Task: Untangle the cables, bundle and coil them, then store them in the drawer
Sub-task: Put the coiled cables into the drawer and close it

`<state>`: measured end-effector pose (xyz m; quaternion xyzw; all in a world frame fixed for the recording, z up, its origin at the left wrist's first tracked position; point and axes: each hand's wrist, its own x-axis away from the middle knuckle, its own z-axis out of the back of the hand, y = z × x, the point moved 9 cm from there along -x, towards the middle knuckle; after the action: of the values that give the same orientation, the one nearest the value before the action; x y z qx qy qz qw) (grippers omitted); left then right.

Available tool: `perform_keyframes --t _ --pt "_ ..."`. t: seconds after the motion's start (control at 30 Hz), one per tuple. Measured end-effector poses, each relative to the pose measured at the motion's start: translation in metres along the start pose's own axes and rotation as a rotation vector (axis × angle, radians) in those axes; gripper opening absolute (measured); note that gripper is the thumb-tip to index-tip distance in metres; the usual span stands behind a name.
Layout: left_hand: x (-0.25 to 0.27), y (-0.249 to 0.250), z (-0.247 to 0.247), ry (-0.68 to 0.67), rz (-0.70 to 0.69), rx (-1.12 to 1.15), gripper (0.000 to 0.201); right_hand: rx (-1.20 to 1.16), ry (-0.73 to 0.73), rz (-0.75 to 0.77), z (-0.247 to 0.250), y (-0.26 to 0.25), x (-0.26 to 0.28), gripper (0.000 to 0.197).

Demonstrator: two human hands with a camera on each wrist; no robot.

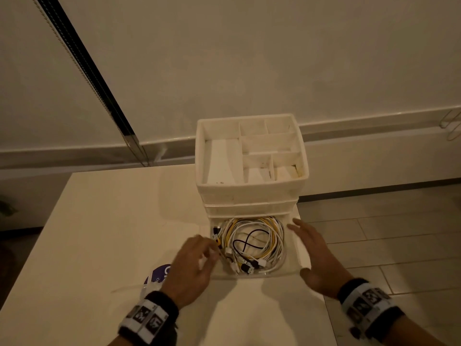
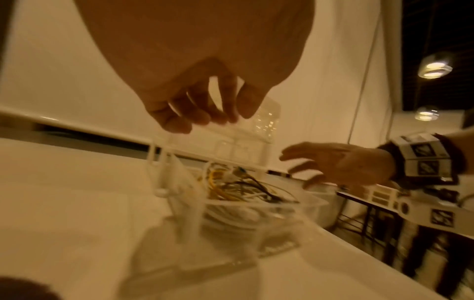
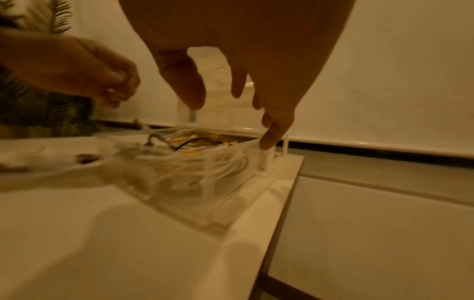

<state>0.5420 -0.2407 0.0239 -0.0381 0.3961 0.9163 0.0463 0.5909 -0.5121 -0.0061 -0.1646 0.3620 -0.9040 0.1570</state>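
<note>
With the coiled bundle of white, yellow and black cables [image 1: 252,242] already lying in the pulled-out clear plastic bottom drawer [image 1: 298,250] of the small white plastic organiser w/ a divided top tray [image 1: 249,193], what's left looks like closing it. Drawer sticks out toward the person from the organiser front, near the right edge of the pale surface [image 1: 112,221]; its slide axis runs straight away from the body, so the push goes fwd, into the unit.

Left hand [image 1: 193,268] sits at the drawer's left front corner, fingers curled loosely; wrist view shows nothing clearly held, tho it may brush a connector – can't tell. Right hand [image 1: 311,253] is spread wide & relaxed along the drawer's right wall, fingertips near or on the rim, holding nothing. Both hands flank the drawer about evenly; right seems closer to contact.

Some plug ends pile up at the drawer's front left, so prob. worth tucking them low before sliding in, else they could snag under the drawer above. Purple-and-white packet [image 1: 159,273] lies just left of the left hand.
</note>
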Motion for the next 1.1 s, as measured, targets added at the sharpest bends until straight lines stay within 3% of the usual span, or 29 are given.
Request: perform_keyframes --t 0.07,0.13,0.27,0.4,0.57,0.77,0.9,0.97,1.03,1.1 --pt "-0.012 -0.036 0.019 0.079 0.233 0.147 0.044 -0.224 0.024 -0.183 0.019 0.015 -0.016 0.093" --pt "-0.022 -0.07 0.013 -0.021 0.483 0.232 0.068 -0.401 0.067 -0.332 0.025 0.031 -0.034 0.085" --pt "-0.048 -0.083 -0.02 -0.21 0.64 0.457 0.081 -0.515 -0.029 -0.392 0.006 0.038 -0.063 0.083" --pt "-0.06 -0.073 -0.044 -0.356 0.62 0.429 0.077 -0.479 -0.04 -0.396 -0.002 0.036 -0.071 0.079" --pt "-0.062 -0.086 -0.042 -0.197 0.615 0.489 0.068 -0.539 0.068 -0.415 0.002 0.048 -0.076 0.071" --pt "-0.076 -0.082 -0.029 0.034 0.573 0.315 0.033 -0.529 0.16 -0.392 0.008 0.051 -0.086 0.055" --pt "-0.074 -0.079 -0.03 -0.001 0.548 0.317 0.028 -0.489 0.227 -0.381 0.011 0.049 -0.085 0.041" --pt "-0.067 -0.084 -0.037 -0.102 0.602 0.474 0.046 -0.562 0.148 -0.355 0.012 0.044 -0.083 0.05" --pt "-0.058 -0.088 -0.036 -0.208 0.636 0.542 0.067 -0.572 -0.034 -0.336 0.011 0.044 -0.075 0.08" --pt "-0.053 -0.086 -0.029 -0.353 0.519 0.356 0.087 -0.382 -0.223 -0.316 0.01 0.049 -0.062 0.107"
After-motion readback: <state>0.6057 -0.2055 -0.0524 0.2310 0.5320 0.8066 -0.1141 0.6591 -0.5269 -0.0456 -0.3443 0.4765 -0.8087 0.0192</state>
